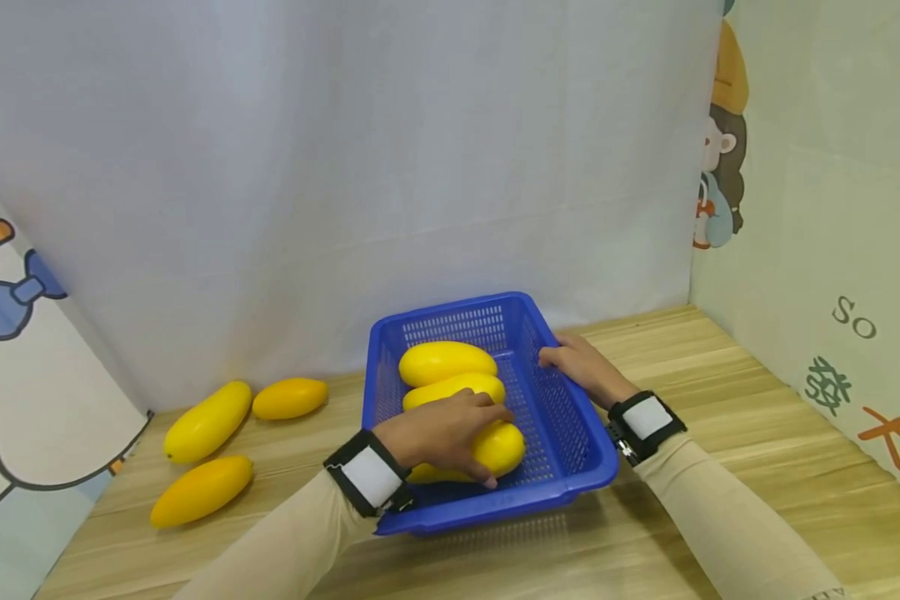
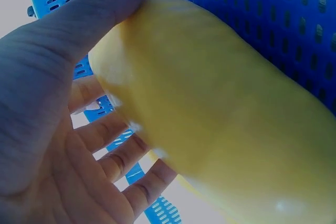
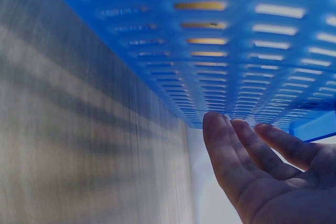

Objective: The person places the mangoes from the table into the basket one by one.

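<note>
A blue plastic basket (image 1: 495, 504) with slotted walls holds several oblong yellow melons in the head view. My left hand (image 1: 438, 429) reaches inside and grips the nearest melon (image 1: 501, 448), thumb on the near side and fingers over the top. Up close in the left wrist view, that melon (image 2: 210, 98) lies between the thumb and spread fingers. Behind it in the basket are a second melon (image 1: 457, 387) and a third melon (image 1: 447, 362). My right hand (image 1: 581, 365) holds the basket's right rim, its fingers (image 3: 226, 156) against the outer wall.
On the wooden table (image 1: 720, 400), left of the basket, lie a long yellow melon (image 1: 208, 422) and two smaller orange-yellow fruits, one fruit (image 1: 291, 398) behind the other. A white cloth (image 1: 345, 167) hangs at the back, and a printed panel (image 1: 810, 208) stands on the right.
</note>
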Motion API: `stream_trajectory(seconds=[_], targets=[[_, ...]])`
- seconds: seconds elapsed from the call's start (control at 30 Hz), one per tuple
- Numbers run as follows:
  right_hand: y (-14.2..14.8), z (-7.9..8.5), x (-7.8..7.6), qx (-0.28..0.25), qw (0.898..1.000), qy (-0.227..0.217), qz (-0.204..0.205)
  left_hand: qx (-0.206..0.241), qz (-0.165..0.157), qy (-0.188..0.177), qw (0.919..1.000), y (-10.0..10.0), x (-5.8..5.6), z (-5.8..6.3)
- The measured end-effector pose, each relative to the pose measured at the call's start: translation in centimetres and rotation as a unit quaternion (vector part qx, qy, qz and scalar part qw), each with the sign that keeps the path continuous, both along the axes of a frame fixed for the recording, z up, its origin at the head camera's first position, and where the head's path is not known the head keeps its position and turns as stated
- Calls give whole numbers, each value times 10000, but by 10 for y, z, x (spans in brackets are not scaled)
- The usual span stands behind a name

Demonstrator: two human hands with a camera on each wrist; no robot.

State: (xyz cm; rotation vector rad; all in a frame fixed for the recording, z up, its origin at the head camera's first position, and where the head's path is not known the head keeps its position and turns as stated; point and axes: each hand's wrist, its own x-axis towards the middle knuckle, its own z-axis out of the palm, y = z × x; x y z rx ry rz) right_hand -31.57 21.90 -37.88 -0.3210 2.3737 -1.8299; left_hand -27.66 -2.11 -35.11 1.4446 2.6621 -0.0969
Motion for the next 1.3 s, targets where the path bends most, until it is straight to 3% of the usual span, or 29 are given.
stream_trajectory(seconds=[1.3], targets=[[2,-2,-4,6,10000,-11,-9,129,53,-278,9995,0,0,3]])
